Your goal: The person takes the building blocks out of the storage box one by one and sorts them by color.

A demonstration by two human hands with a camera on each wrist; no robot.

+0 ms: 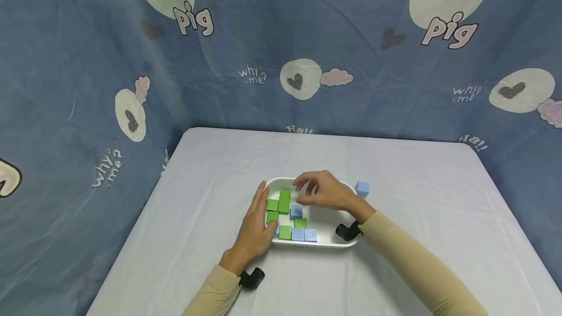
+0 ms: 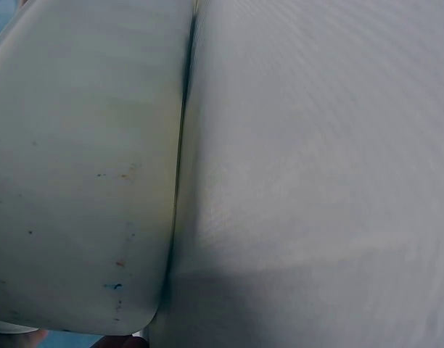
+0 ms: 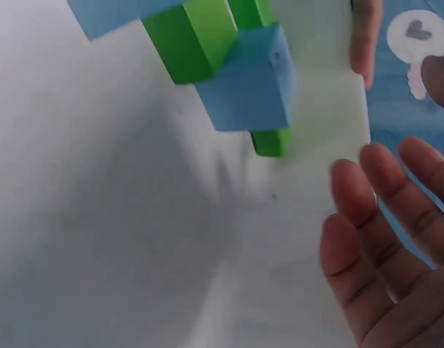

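My head camera looked down and forward at the white tray (image 1: 313,244). My wrist cameras sat very close: left against its outer wall, right over its blocks (image 3: 247,90).

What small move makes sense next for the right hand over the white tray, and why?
Probably lowering the right hand onto the pale blue cube below its fingers: the hand is empty and relaxed above the white plastic tray, while the left hand braces the tray's left rim.
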